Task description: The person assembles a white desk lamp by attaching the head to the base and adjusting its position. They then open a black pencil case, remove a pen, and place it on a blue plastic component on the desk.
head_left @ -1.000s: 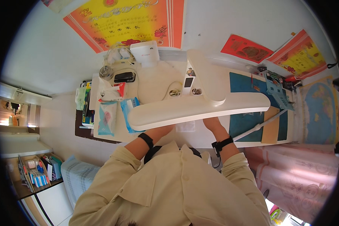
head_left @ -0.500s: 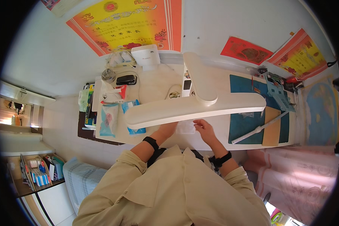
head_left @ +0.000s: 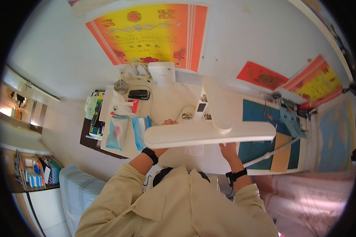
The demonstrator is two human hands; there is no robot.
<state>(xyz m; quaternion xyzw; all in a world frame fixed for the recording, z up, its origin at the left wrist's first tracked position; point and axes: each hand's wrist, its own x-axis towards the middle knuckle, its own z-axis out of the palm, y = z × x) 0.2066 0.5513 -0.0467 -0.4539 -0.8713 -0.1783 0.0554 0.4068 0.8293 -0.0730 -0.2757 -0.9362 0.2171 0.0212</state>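
Left hand [head_left: 169, 122] mostly hidden beneath long white plastic lamp bar [head_left: 209, 135], fingertips past far edge; right hand [head_left: 228, 150] at near edge, fingers partly covered. Grip of either: cannot tell. Flat translucent plastic sheet [head_left: 194, 150] between hands, near edge; work looks unfinished, steps done unclear.

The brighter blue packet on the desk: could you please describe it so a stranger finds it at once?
Find the white lamp over the desk. At its long bar's left end lies the brighter blue packet. Its blue is stronger than on the pink-marked packet at its left.
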